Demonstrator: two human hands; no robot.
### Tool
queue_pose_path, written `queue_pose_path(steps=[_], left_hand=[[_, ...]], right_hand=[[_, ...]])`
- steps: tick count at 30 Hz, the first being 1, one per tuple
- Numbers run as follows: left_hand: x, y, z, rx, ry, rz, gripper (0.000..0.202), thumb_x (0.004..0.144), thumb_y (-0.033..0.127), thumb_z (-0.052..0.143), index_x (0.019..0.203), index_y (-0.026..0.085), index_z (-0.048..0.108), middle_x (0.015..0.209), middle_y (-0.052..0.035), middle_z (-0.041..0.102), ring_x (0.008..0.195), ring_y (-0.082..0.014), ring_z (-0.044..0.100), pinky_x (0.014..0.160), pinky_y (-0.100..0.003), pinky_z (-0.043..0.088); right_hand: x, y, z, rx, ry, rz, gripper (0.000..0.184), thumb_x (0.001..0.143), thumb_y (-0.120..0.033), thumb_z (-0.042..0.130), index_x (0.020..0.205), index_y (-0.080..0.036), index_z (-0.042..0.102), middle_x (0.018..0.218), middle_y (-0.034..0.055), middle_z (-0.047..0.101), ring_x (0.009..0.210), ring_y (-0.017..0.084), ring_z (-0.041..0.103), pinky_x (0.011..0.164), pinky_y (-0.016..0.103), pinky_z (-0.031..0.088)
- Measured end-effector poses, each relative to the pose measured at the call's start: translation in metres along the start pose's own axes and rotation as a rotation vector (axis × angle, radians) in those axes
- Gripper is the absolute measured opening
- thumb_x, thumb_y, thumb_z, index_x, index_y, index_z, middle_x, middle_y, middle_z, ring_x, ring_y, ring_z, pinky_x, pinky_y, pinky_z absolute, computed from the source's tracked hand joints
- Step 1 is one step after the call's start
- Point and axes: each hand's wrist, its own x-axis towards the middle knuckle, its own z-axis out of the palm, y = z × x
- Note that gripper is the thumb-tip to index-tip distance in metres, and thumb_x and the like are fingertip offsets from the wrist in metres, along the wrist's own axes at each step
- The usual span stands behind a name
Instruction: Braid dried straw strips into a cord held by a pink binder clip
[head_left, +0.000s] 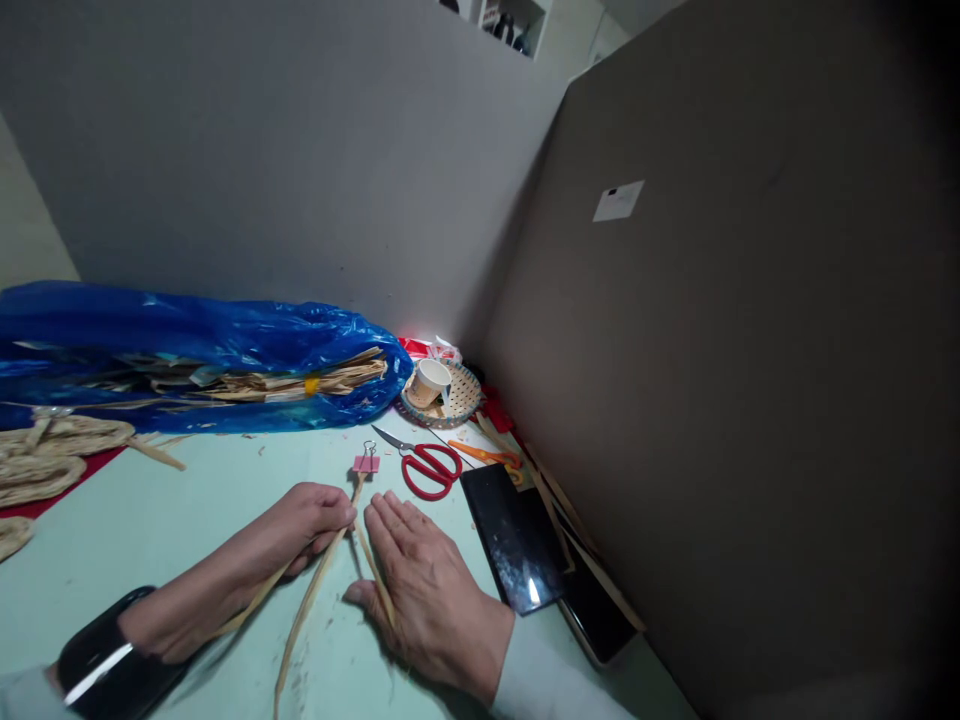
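Observation:
A pink binder clip (366, 464) grips the top end of several tan straw-like strips (309, 598) on the pale green tabletop (187, 510). Just below the clip, my left hand (315, 520) pinches the strips between thumb and fingertips. One strip trails back under that wrist, and another hangs loose toward the front edge. My right hand (431, 590) lies flat, palm down, fingers stretched together and thumb apart. A strip runs from the clip into the gap between its thumb and index finger; the rest of it is hidden under the palm.
Red-handled scissors (431, 470) and orange scissors (491, 455) lie beyond my right hand. A black phone-like slab (514, 540) is to the right. Behind stand a woven basket (469, 400) with a paper cup (429, 382) and a blue plastic bag (187, 330) of straw. Braided coils (45, 460) lie left.

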Motion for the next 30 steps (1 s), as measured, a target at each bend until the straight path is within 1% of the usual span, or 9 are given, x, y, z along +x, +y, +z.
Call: queue_pose_path(steps=[7, 9, 11, 12, 14, 18, 21, 24, 30], left_hand=[[0.002, -0.001, -0.002, 0.01, -0.045, -0.003, 0.044, 0.066, 0.053, 0.072, 0.054, 0.022, 0.043, 0.039, 0.0124, 0.035, 0.032, -0.003, 0.017, 0.037, -0.019, 0.006], [0.001, 0.0, -0.003, 0.007, -0.053, -0.006, 0.043, 0.067, 0.051, 0.072, 0.054, 0.022, 0.043, 0.039, 0.0124, 0.035, 0.033, -0.003, 0.017, 0.037, -0.019, 0.005], [0.0, 0.002, -0.003, -0.002, -0.06, -0.019, 0.041, 0.068, 0.049, 0.072, 0.055, 0.022, 0.044, 0.039, 0.0129, 0.034, 0.034, -0.0031, 0.016, 0.037, -0.019, 0.005], [0.0, 0.002, -0.004, -0.008, -0.062, -0.028, 0.039, 0.068, 0.048, 0.072, 0.056, 0.022, 0.045, 0.04, 0.0132, 0.034, 0.035, -0.0032, 0.016, 0.037, -0.019, 0.006], [0.0, 0.003, -0.005, -0.021, -0.065, -0.044, 0.036, 0.068, 0.047, 0.072, 0.059, 0.021, 0.048, 0.039, 0.0136, 0.034, 0.035, -0.0031, 0.016, 0.037, -0.019, 0.006], [-0.001, 0.004, -0.005, -0.028, -0.074, -0.052, 0.033, 0.066, 0.047, 0.073, 0.064, 0.02, 0.055, 0.039, 0.013, 0.037, 0.034, -0.0031, 0.016, 0.037, -0.019, 0.007], [-0.002, 0.004, -0.005, -0.022, -0.06, -0.038, 0.032, 0.067, 0.047, 0.071, 0.067, 0.02, 0.057, 0.04, 0.0132, 0.038, 0.035, -0.0032, 0.016, 0.037, -0.019, 0.008], [-0.005, 0.003, -0.003, -0.009, -0.053, -0.032, 0.03, 0.07, 0.047, 0.069, 0.072, 0.019, 0.058, 0.04, 0.0144, 0.036, 0.037, -0.0036, 0.014, 0.038, -0.02, 0.008], [-0.009, -0.002, 0.002, 0.046, 0.007, -0.006, 0.029, 0.075, 0.048, 0.062, 0.075, 0.019, 0.059, 0.043, 0.0124, 0.04, 0.04, -0.0066, 0.022, 0.043, -0.023, 0.014]], right_hand=[[-0.027, 0.002, -0.012, 0.099, -0.102, -0.198, 0.061, 0.106, -0.042, 0.04, 0.154, -0.003, 0.036, 0.159, 0.0187, 0.04, 0.152, 0.026, 0.03, 0.127, 0.037, 0.018], [-0.035, -0.003, -0.02, 0.169, -0.169, -0.279, 0.054, 0.106, -0.042, 0.041, 0.148, -0.007, 0.046, 0.152, 0.0161, 0.051, 0.143, 0.025, 0.045, 0.123, 0.034, 0.029], [-0.044, -0.009, -0.034, 0.298, -0.232, -0.276, 0.04, 0.104, -0.043, 0.047, 0.133, -0.019, 0.063, 0.134, 0.0066, 0.068, 0.121, 0.02, 0.063, 0.107, 0.026, 0.045], [-0.048, -0.013, -0.043, 0.383, -0.231, -0.178, 0.031, 0.102, -0.043, 0.054, 0.12, -0.025, 0.071, 0.118, 0.0, 0.076, 0.105, 0.017, 0.07, 0.095, 0.021, 0.051], [-0.049, -0.016, -0.061, 0.421, -0.183, -0.063, 0.028, 0.103, -0.036, 0.052, 0.116, -0.025, 0.073, 0.102, -0.0007, 0.079, 0.088, 0.015, 0.073, 0.079, 0.019, 0.052], [-0.017, -0.012, -0.081, 0.501, 0.08, 0.223, 0.027, 0.101, -0.022, 0.051, 0.109, -0.019, 0.076, 0.1, 0.0043, 0.079, 0.09, 0.017, 0.072, 0.082, 0.024, 0.05], [0.02, -0.007, -0.073, 0.389, 0.123, 0.258, 0.026, 0.095, -0.019, 0.056, 0.113, -0.013, 0.074, 0.1, 0.0096, 0.078, 0.085, 0.019, 0.069, 0.077, 0.028, 0.046], [0.045, -0.006, -0.055, 0.407, 0.066, 0.266, 0.022, 0.093, -0.017, 0.055, 0.108, -0.012, 0.072, 0.093, 0.0097, 0.075, 0.084, 0.02, 0.065, 0.075, 0.029, 0.041], [0.052, -0.002, -0.024, 0.65, -0.052, 0.368, 0.016, 0.098, -0.021, 0.049, 0.089, -0.016, 0.06, 0.067, -0.0013, 0.063, 0.06, 0.013, 0.056, 0.062, 0.025, 0.036]])
